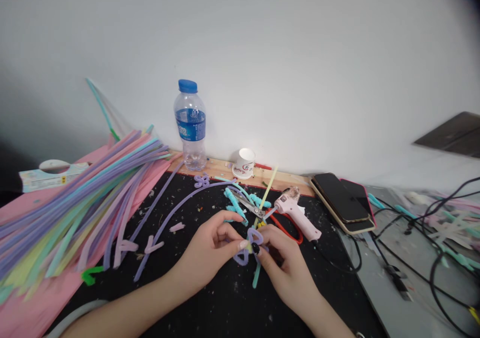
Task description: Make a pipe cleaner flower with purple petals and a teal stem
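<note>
Loops (255,235), purple, fuzzy, over black mat (221,310); likely light, soft, springy, easily bent. Left hand (210,248): thumb and finger pinched on their left side. Right hand (287,260): thumb and fingers clamped on their right. Best grip: where they meet, curves left uncrushed.

Both forearms (150,300) are bare. The right hand (288,265) has a black thumbnail (255,248); the left hand (206,245), a shiny one.

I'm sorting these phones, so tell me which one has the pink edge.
The rightmost phone, partly covered by the other phone; bright pink shows along its edge, while none shows on the other.
</note>
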The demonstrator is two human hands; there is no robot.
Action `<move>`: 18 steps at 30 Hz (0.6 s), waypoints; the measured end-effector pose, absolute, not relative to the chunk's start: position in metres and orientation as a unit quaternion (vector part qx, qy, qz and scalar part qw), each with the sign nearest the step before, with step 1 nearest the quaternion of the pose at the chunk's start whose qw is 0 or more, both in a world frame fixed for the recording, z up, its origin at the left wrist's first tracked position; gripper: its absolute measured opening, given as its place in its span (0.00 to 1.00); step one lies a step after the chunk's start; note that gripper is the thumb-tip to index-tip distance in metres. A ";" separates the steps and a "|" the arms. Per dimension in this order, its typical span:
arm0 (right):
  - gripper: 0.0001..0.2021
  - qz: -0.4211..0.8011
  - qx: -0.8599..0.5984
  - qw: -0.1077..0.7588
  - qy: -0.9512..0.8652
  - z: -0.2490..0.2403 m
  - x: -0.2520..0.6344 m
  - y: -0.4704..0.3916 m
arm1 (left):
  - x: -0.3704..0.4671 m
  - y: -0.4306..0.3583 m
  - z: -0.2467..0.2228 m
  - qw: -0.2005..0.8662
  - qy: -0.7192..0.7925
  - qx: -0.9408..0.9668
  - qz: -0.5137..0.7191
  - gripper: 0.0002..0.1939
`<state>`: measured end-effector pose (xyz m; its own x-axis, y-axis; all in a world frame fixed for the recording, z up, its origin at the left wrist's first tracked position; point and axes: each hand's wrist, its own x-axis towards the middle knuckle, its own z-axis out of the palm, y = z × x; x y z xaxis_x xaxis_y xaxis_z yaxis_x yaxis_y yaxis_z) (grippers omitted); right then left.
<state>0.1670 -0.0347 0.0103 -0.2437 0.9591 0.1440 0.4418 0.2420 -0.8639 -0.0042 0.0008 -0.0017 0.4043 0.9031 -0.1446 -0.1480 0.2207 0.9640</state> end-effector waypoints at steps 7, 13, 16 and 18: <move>0.05 0.364 -0.500 0.358 -0.700 0.011 0.168 -0.034 | -0.005 0.001 -0.003 0.683 0.377 0.494 0.385 0.15; 0.05 0.385 -0.508 0.374 -0.673 0.012 0.172 -0.033 | -0.007 0.004 0.000 0.681 0.385 0.482 0.393 0.14; 0.07 0.361 -0.522 0.409 -0.656 0.012 0.175 -0.030 | -0.008 0.006 0.000 0.680 0.394 0.473 0.399 0.14; 0.10 0.325 -0.540 0.431 -0.645 0.012 0.178 -0.029 | -0.009 0.007 -0.002 0.679 0.399 0.466 0.403 0.14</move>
